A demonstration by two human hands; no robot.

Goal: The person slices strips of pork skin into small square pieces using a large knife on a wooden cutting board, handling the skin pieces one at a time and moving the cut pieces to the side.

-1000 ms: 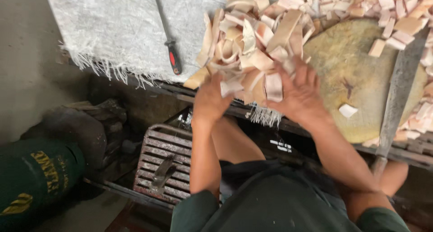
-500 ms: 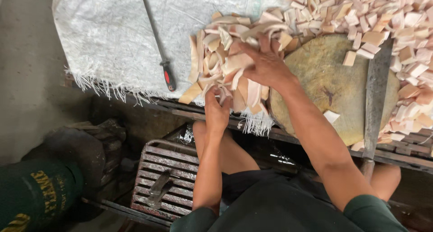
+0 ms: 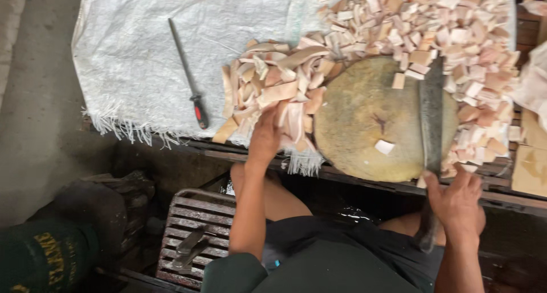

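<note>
Sacking (image 3: 137, 59), white and woven, spread over the desk at far left, fringe hanging off the near edge. On it, a sharpening steel (image 3: 187, 71) with red and black handle, lying alone, well apart from both hands. Further right, a heap of long pale strips (image 3: 273, 82), partly on the sacking, partly against the round chopping block (image 3: 370, 122). Left hand (image 3: 265, 139) pressed flat into the near side of that heap, fingers spread among the strips, grip loose, not clenched. On the block, a cleaver (image 3: 431, 116) lying blade-flat along its right side, one small white cube beside it. Beyond and right, a wide scatter of diced pieces (image 3: 456, 37). Right hand (image 3: 456, 205) at the near edge of the desk, grip closed around the cleaver's handle.
</note>
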